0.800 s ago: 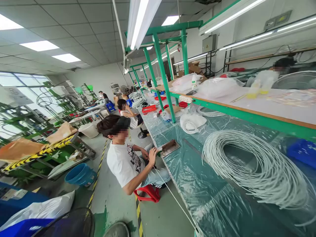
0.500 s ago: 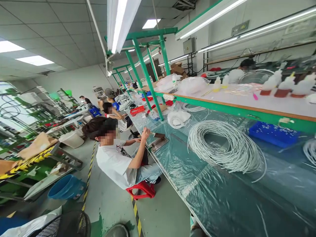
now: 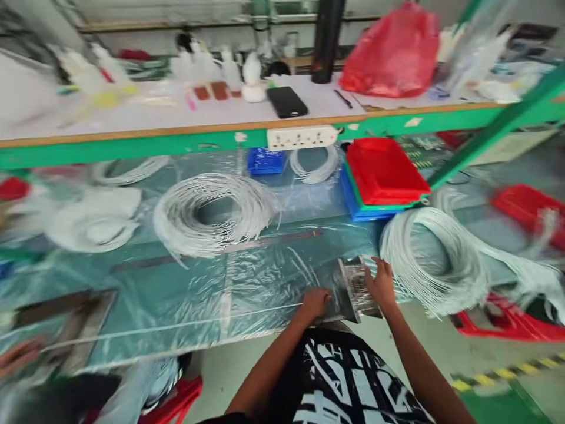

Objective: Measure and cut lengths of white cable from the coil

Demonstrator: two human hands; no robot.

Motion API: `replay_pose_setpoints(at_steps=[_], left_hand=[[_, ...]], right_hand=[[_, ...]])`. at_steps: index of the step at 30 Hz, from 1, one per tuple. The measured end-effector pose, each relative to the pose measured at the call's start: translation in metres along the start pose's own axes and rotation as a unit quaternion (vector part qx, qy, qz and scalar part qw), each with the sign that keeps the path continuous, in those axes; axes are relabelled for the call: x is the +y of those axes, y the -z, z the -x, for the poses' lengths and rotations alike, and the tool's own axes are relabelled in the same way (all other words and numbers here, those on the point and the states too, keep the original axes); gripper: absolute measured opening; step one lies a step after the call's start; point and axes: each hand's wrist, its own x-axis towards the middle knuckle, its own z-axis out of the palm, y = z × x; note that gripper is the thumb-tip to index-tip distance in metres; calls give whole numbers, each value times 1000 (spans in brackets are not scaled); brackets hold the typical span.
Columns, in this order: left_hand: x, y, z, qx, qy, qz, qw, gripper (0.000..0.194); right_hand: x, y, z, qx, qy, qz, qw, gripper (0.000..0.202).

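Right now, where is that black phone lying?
In the head view the black phone lies flat on the upper white shelf, about mid-frame, just above the white power strip and left of the red plastic bag.

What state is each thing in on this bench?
left hand: resting on the metal fixture's left edge
right hand: fingers spread on the fixture
metal fixture: flat at the bench edge
white cable coil: coiled, lying flat
red tray: stacked on others
phone: screen dark
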Motion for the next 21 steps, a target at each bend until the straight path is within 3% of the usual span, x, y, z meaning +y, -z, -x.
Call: replay_pose_setpoints(at_steps=[3,6,13,21], left_hand=[[-8,-4,-28,-11,-8,-15,1000,25],[-7,-9,-39,-12,14,-13,1000,25],[4,-16,-58,-20,2,5,1000,28],[11,-16,-64,-43,-39,14,998,27]], right_hand=[[6,-20,9,-27,-52,40,997,56],[-1,-32,23,-64,-86,75,991,61],[-19,-26,26,-89,-126,136,979,60],[-28,-22,24,-95,-161,160,969,57]])
